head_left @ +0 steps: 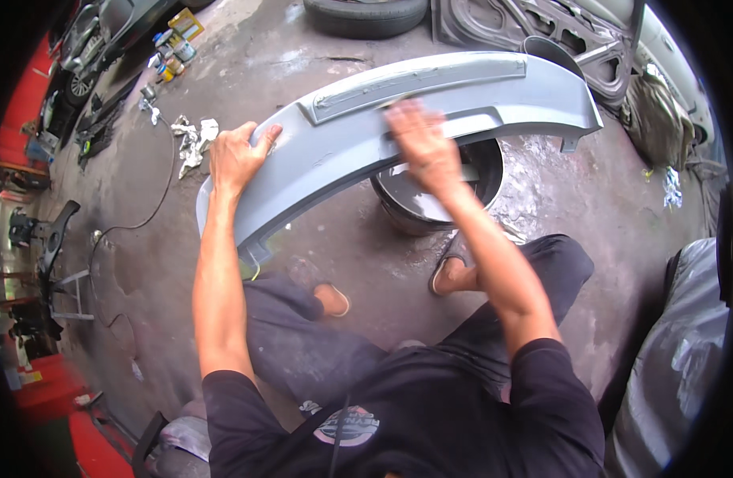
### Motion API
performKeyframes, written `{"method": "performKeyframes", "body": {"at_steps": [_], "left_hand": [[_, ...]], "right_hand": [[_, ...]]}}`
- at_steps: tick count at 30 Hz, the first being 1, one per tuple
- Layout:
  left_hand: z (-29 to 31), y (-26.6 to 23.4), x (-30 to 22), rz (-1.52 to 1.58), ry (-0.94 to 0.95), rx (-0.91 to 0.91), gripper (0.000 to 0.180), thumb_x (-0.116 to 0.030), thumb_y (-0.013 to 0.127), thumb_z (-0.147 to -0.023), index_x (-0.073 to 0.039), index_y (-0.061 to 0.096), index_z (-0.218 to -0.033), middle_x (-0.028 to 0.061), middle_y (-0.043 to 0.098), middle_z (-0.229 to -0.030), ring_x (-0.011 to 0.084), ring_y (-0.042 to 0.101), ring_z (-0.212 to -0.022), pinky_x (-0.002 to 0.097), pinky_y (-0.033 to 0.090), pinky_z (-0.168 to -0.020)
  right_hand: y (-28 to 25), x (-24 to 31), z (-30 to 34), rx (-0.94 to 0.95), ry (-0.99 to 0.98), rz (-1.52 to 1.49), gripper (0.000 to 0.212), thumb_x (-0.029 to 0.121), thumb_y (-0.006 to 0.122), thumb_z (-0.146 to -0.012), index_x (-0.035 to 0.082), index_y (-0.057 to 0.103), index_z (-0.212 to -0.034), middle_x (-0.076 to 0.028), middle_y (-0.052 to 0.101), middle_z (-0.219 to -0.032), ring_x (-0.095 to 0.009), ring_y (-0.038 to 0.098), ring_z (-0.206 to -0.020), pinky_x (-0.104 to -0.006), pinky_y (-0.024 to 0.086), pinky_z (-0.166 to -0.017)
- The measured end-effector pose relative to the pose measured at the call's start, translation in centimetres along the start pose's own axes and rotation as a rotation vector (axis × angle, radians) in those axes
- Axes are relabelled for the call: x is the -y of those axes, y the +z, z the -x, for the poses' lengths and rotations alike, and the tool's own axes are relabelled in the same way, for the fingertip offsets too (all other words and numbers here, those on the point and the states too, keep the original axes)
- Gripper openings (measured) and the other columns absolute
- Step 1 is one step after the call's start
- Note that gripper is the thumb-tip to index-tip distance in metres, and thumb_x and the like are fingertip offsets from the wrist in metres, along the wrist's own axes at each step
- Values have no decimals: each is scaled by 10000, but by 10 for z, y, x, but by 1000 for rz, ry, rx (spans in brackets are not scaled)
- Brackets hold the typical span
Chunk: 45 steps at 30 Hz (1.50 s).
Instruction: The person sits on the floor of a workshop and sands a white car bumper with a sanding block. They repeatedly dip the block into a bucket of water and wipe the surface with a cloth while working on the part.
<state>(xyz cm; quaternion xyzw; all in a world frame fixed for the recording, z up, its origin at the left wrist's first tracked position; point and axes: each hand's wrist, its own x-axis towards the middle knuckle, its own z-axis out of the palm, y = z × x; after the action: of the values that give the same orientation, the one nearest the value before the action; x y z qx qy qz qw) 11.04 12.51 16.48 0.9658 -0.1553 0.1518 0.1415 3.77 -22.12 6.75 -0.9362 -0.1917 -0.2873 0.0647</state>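
Observation:
A long, curved grey car spoiler (pixel 334 151) lies across in front of me, with a raised strip of rough, smeared grey along its far side. My left hand (pixel 237 159) is closed over its left end, thumb on the top face. On the spoiler's middle, my right hand (pixel 422 143) presses down with fingers together, smeared by motion. A thin pale edge shows at those fingertips; what lies under them is hidden. Beneath the spoiler stands a dark bucket (pixel 414 217) of greyish water, partly covered by it.
A tyre (pixel 366 17) and a bare car door frame (pixel 542 24) lie at the far side. Several small cans (pixel 173 49), a white crumpled cloth (pixel 195 142) and a thin hose (pixel 169 179) are on the left. Wet floor (pixel 534 179) surrounds the bucket; a grey covered shape (pixel 677 358) stands right.

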Motion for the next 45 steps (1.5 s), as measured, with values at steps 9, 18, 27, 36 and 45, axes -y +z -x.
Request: {"method": "performKeyframes", "body": {"at_steps": [9, 18, 27, 36, 45], "left_hand": [[-26, 31, -3, 12, -6, 49, 607, -628, 660, -905, -35, 730, -793, 240, 658, -665, 435, 690, -690, 510, 515, -621], [-17, 17, -1, 15, -23, 19, 603, -627, 647, -922, -39, 742, -832, 223, 663, -667, 408, 686, -659, 484, 497, -609], [-14, 20, 5, 23, 44, -16, 607, -625, 658, -920, -31, 726, -817, 231, 648, -656, 423, 666, -640, 484, 487, -588], [-8, 19, 1, 4, 52, -49, 612, -584, 659, -949, 0, 657, -766, 231, 597, -637, 425, 577, -576, 479, 429, -569], [-11, 15, -12, -30, 92, -99, 602, -620, 663, -925, -39, 691, -769, 215, 610, -597, 423, 640, -591, 484, 467, -555]], "right_hand": [[36, 94, -30, -85, 36, -197, 605, 11, 553, -836, -77, 499, -1432, -283, 457, -1540, -436, 383, -1486, -554, 281, -1241], [-16, -84, 43, 6, 434, 121, 494, 50, 530, -896, -38, 560, -1381, -240, 575, -1449, -383, 480, -1432, -553, 337, -1199], [-21, -53, 54, 16, 122, 72, 571, -19, 594, -845, 87, 571, -1406, -99, 595, -1457, -246, 566, -1361, -586, 343, -1180], [16, 32, 38, -14, 138, -5, 503, 64, 548, -889, -6, 582, -1386, -191, 588, -1462, -324, 533, -1397, -617, 330, -1185], [11, -50, 63, -143, 187, 399, 566, 99, 599, -882, -70, 517, -1416, -270, 538, -1455, -428, 502, -1381, -600, 319, -1196]]}}
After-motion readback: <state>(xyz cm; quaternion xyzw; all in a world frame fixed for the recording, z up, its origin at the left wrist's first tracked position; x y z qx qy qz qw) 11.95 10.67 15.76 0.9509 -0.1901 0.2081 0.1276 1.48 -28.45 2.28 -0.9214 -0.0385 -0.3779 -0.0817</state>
